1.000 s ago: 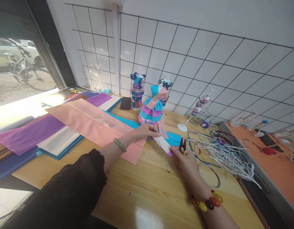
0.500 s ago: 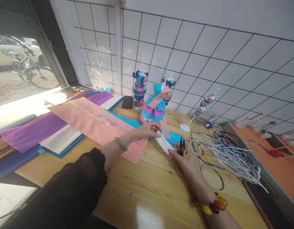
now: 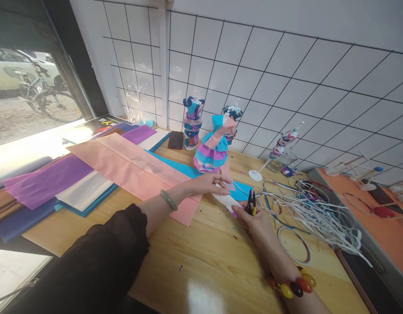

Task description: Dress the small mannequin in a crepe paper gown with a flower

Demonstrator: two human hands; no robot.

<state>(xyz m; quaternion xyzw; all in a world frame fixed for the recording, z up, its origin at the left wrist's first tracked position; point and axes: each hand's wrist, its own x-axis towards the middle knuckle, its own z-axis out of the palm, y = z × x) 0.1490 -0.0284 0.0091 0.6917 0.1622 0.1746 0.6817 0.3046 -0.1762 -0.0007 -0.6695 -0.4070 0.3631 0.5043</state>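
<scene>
My left hand pinches the far end of a small white paper strip lying over the wooden table. My right hand holds the near, purple-edged end of that strip and also grips small black thread snips, blades pointing up. A paper-dressed doll form in blue, pink and purple stands just beyond my hands. A blue sheet lies under the strip.
Long pink tissue sheets, purple tissue and white paper lie to the left. A black phone and two more dressed forms stand by the gridded wall. A tangle of white and blue strips fills the right, with an orange tray beyond.
My left hand has lowered and slid right along the strip, flattening it toward the table. My right hand with the snips stayed nearly in place.
</scene>
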